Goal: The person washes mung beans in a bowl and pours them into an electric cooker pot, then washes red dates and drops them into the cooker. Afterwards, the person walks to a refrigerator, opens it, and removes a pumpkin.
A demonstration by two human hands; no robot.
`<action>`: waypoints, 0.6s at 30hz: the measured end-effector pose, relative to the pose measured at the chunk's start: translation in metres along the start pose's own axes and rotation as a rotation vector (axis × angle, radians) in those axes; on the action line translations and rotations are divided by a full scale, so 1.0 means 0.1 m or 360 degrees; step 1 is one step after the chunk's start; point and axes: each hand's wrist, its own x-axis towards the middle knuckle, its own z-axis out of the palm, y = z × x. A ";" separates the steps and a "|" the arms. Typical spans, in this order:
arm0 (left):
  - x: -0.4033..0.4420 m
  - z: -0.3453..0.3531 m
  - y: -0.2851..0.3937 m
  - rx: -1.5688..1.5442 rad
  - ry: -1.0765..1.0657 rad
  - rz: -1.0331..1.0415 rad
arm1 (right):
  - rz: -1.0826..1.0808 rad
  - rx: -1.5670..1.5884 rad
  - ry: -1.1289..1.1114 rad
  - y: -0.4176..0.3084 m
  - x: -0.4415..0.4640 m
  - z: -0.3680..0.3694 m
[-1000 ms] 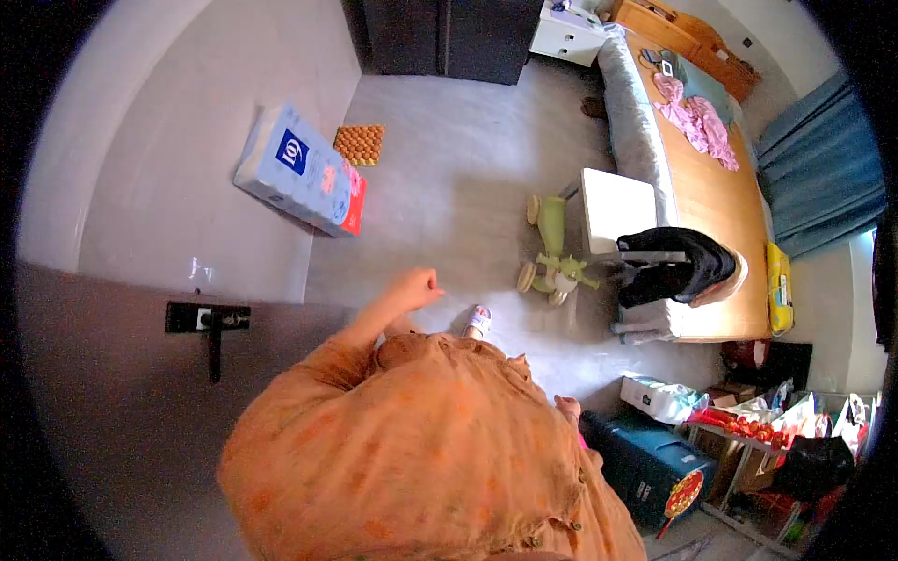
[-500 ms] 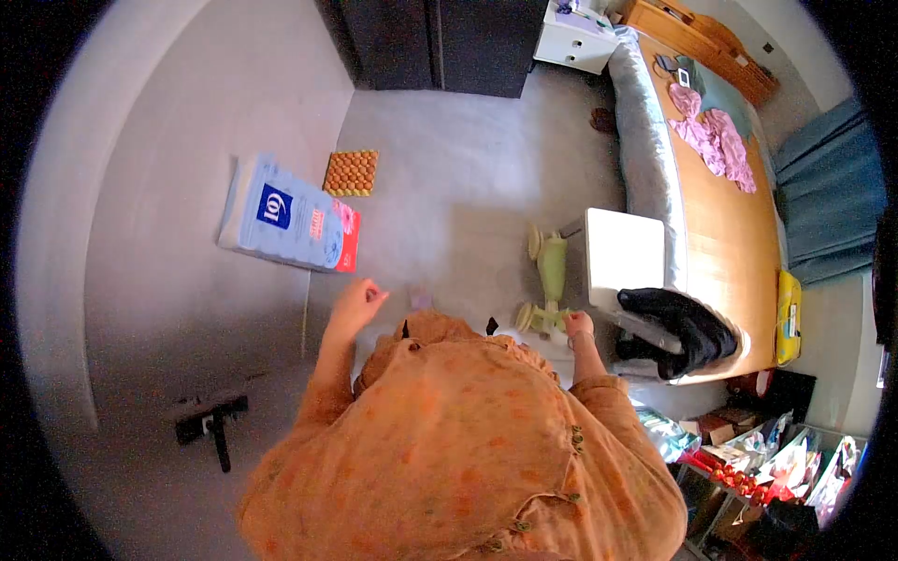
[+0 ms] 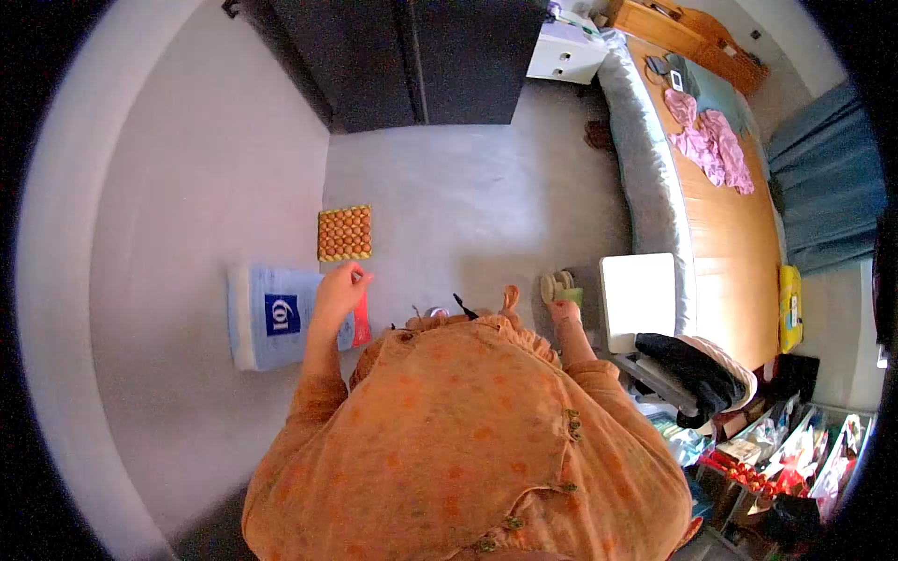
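Observation:
My left hand (image 3: pixel 342 283) is raised in front of the large blue pack (image 3: pixel 264 318) with a "109"-like mark, covering part of its red end. Its fingers are curled in and I see nothing in them. On the right, my right hand (image 3: pixel 564 312) is closed on a light green wheeled toy (image 3: pixel 572 296) with cream wheels (image 3: pixel 554 283). Most of that toy is hidden behind my hand and body. A tray of brown eggs (image 3: pixel 345 233) lies on the floor just beyond the blue pack.
A white-topped chair or stool (image 3: pixel 638 301) stands right of the toy, with black cloth (image 3: pixel 687 374) beside it. The bed (image 3: pixel 725 252) runs along the right. Ahead are a dark wardrobe (image 3: pixel 412 65) and a white nightstand (image 3: pixel 566 56). A loaded shelf (image 3: pixel 762 467) is at lower right.
The view has shifted, so the eggs, pack and wardrobe sit lower. The green toy now shows only one end, by my right hand. My left hand now overlaps the blue pack.

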 end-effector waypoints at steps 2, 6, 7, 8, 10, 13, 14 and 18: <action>0.36 0.01 0.05 -0.0041 -0.0118 0.0024 | 0.0113 0.0025 0.0027 -0.28 0.16 -0.14; 0.98 0.02 0.30 0.0050 -0.0251 0.0135 | 0.0256 0.0048 0.0034 -0.63 0.31 -0.41; 1.08 0.04 0.37 -0.0013 -0.0238 0.0164 | 0.0275 0.0051 0.0037 -0.69 0.36 -0.49; 1.16 0.07 0.41 -0.0076 -0.0231 0.0183 | 0.0363 0.0007 -0.0052 -0.72 0.37 -0.56; 1.34 0.12 0.46 -0.0073 -0.0262 0.0175 | 0.0462 -0.0025 -0.0147 -0.71 0.46 -0.60; 1.67 0.12 0.55 -0.0036 -0.0268 0.0193 | 0.0550 -0.0119 -0.0168 -0.63 0.76 -0.63; 1.75 0.13 0.56 -0.0019 -0.0274 0.0198 | 0.0552 -0.0071 -0.0066 -0.58 0.83 -0.62; 2.20 0.22 0.69 0.0044 -0.0395 0.0249 | 0.0607 0.0200 0.0051 -0.72 1.02 -0.85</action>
